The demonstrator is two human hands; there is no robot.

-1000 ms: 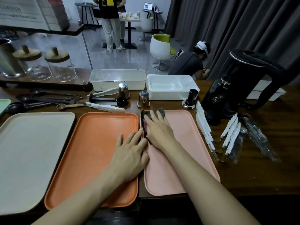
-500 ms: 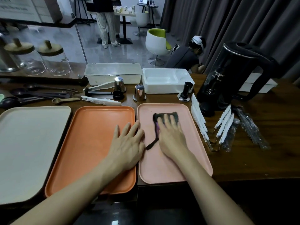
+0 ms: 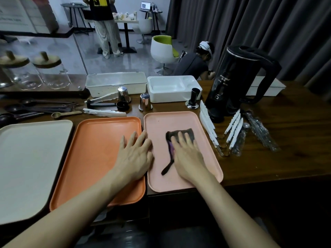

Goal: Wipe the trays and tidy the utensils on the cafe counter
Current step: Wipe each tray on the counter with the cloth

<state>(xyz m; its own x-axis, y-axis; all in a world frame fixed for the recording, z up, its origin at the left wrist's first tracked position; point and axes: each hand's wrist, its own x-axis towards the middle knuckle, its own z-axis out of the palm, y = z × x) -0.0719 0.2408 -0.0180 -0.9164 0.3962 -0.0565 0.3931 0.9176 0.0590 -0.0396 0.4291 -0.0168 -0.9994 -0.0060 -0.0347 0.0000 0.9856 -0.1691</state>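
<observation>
Three trays lie side by side on the wooden counter: a cream tray (image 3: 30, 158) at the left, an orange tray (image 3: 96, 154) in the middle, a pink tray (image 3: 172, 122) at the right. My right hand (image 3: 188, 154) presses a dark cloth (image 3: 180, 134) flat onto the middle of the pink tray, fingers straight. My left hand (image 3: 136, 154) rests flat on the orange tray's right edge, fingers spread. Dark spoons (image 3: 35, 109), a wooden spoon (image 3: 66, 114), white tongs (image 3: 104, 112) and a black scoop (image 3: 111, 105) lie behind the trays.
A black kettle (image 3: 238, 81) stands at the right. White wrapped utensils (image 3: 232, 129) and clear-wrapped cutlery (image 3: 261, 131) lie beside the pink tray. Two white boxes (image 3: 172, 86), two steel cups (image 3: 145, 102), a tamper (image 3: 193, 99) and glass jars (image 3: 50, 72) stand behind. People are in the room beyond.
My right hand slid the cloth from the pink tray's far left corner rightward to its middle. My left hand stayed on the orange tray's right edge.
</observation>
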